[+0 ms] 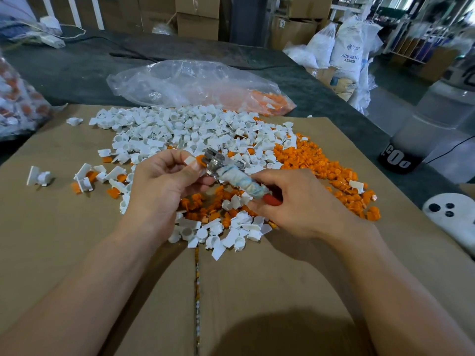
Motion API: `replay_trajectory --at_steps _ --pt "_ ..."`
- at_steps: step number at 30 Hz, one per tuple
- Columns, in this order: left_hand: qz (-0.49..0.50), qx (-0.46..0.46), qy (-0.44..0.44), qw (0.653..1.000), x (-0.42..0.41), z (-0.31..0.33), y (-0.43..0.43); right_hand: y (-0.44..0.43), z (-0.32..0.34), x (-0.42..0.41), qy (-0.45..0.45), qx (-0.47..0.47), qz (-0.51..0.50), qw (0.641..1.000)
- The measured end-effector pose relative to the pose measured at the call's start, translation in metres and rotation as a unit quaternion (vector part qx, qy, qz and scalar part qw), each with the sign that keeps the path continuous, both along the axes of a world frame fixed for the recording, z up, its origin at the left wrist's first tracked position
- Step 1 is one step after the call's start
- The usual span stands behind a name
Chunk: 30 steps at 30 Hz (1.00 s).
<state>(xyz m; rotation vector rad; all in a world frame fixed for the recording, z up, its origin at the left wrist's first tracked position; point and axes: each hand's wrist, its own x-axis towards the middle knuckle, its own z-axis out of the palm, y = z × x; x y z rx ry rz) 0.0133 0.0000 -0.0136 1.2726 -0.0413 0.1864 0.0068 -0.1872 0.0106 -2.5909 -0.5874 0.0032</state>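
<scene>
Over the cardboard sheet, my right hand is curled round the cloth-wrapped metal tool. My left hand pinches a white-and-orange part at the tool's head. White parts and orange parts crowd beneath and beyond. Farther off lies a clear plastic bag.

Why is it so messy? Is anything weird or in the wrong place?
Yes. Little orange and white bits sit in the gap between the cardboard sheets, away from the piles. The metal tool in the right hand also has its handle bound in grubby wrapping.
</scene>
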Motion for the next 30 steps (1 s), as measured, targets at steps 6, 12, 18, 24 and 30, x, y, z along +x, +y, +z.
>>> replay_trajectory --at_steps 6,12,18,24,30 --pt "0.014 -0.006 0.014 1.000 -0.001 -0.002 -0.001 0.003 0.001 -0.001 -0.001 -0.010 -0.011 1.000" --pt "0.020 -0.006 0.029 0.999 -0.001 -0.003 0.000 0.007 0.000 -0.003 -0.011 -0.024 -0.019 0.999" --pt "0.025 -0.010 0.034 0.999 -0.002 0.000 0.000 0.009 -0.001 -0.003 -0.025 -0.031 -0.019 0.999" --pt "0.029 -0.029 0.039 0.998 -0.003 0.001 -0.001 0.006 -0.002 -0.002 -0.047 -0.020 -0.023 0.998" --pt "0.010 -0.064 0.040 0.997 -0.004 0.002 -0.001 -0.002 -0.002 0.005 -0.100 -0.011 -0.061 0.993"
